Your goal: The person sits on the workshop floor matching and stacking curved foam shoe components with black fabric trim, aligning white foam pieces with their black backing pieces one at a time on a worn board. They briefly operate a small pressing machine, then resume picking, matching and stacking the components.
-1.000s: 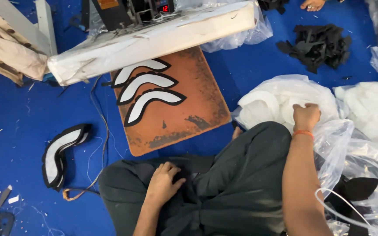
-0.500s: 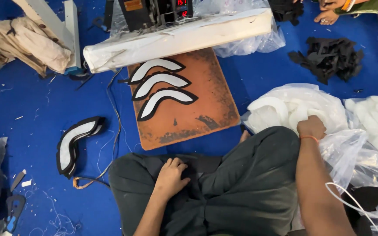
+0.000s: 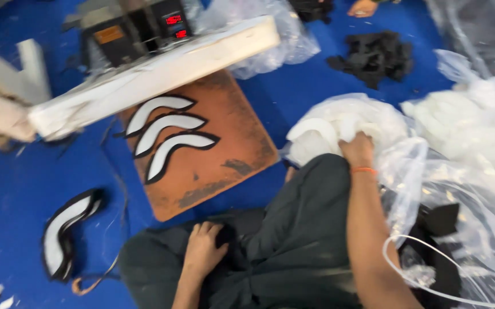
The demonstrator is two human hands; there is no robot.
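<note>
White foam pieces (image 3: 339,123) fill one clear plastic bag (image 3: 407,166) on the blue floor (image 3: 18,200), and the right hand (image 3: 357,149) is closed in a fist on them. The left hand (image 3: 201,252) rests with fingers loosely curled on the dark trousers (image 3: 293,246). Three curved white pieces with black edges (image 3: 167,137) lie on one rust-brown board (image 3: 213,154) (flat, worn surface). A fourth curved piece (image 3: 67,229) lies apart on the floor, and one black scrap pile (image 3: 376,54) is beyond the bag.

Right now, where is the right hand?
In the head view, the right hand is right of centre, reaching into the clear bag of white foam pieces, just past the dark-trousered knee.
</note>
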